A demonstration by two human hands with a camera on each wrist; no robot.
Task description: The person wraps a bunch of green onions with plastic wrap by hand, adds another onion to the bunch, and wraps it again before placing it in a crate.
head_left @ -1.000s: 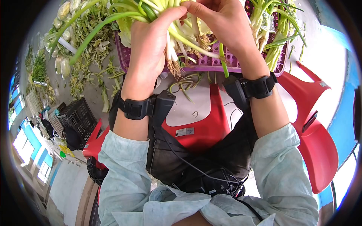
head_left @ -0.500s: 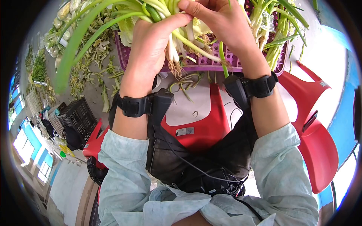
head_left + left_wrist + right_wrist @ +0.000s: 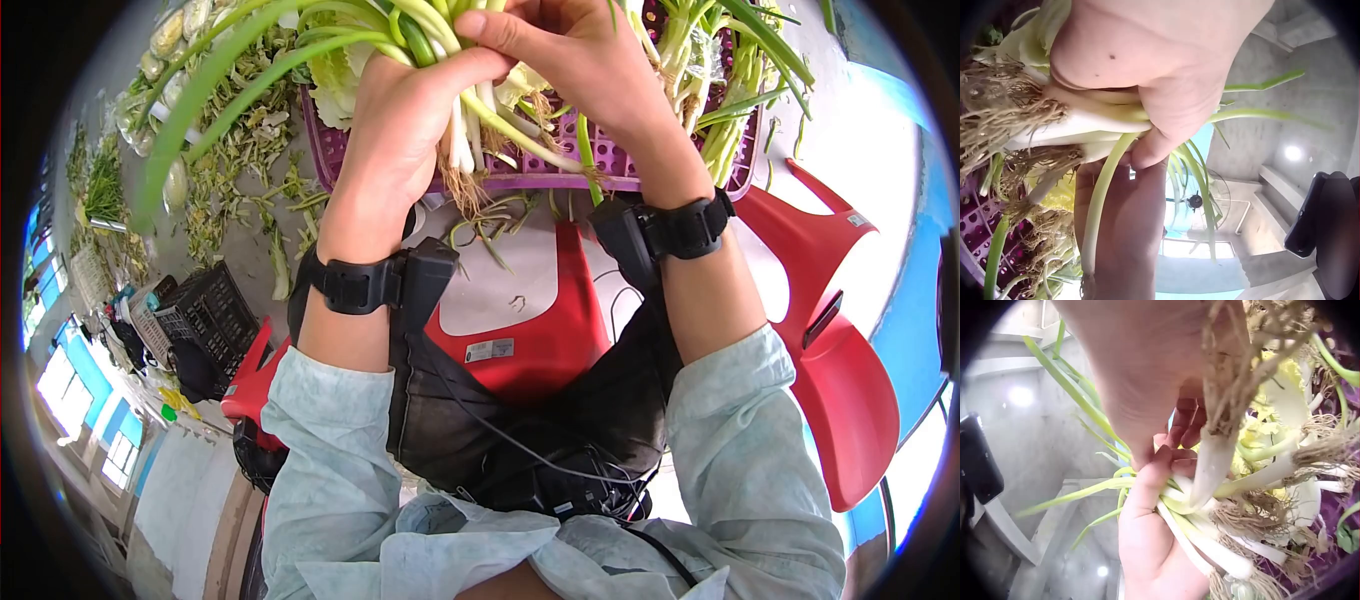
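Observation:
My left hand (image 3: 405,125) grips a bunch of green onions (image 3: 460,145) around the white stems, with brown roots hanging below and long green leaves arching left. Opposite it, my right hand (image 3: 605,75) pinches at the same bunch, its thumb close to the left thumb. One green onion (image 3: 1100,206) slants out of the bunch across the right palm in the left wrist view. In the right wrist view its root end (image 3: 1210,462) stands near the camera, and the right fingers (image 3: 1188,412) are curled behind it. The leaves partly hide the fingertips in the head view.
Beneath the hands is a purple perforated crate (image 3: 545,183) with pale leafy greens (image 3: 335,90) and more green onions (image 3: 735,120) at its right. Leaf scraps (image 3: 230,170) cover the floor at left. Red plastic stools (image 3: 530,350) stand near the knees, a black crate (image 3: 210,315) farther left.
The long green leaves at left have swung down toward the camera. Both thumbs have shifted slightly, the right one leftward and the left one rightward along the bunch.

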